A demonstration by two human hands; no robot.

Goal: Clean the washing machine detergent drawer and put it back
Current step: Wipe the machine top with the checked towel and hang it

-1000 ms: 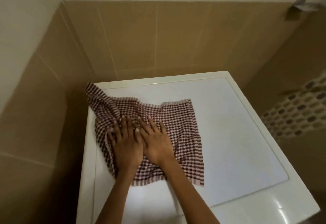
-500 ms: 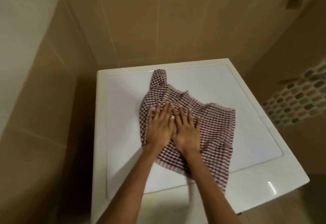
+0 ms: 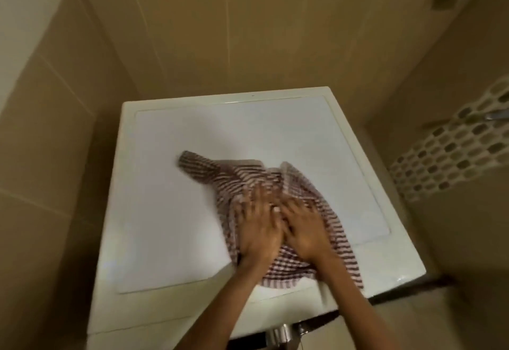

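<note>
Two blurred hands (image 3: 257, 229) on checked cloth (image 3: 308, 184)

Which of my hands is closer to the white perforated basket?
Right. The right hand presses the checked cloth on the side toward the white perforated basket; the left hand lies beside it, farther off.

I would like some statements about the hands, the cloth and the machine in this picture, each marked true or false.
1. The left hand and the right hand both lie flat on the checked cloth. True.
2. The checked cloth lies on the floor. False: it lies on top of the white washing machine.
3. The left hand holds a bottle. False: it presses on the cloth and grips nothing.
4. A white perforated basket is to the right of the washing machine. True.
</note>
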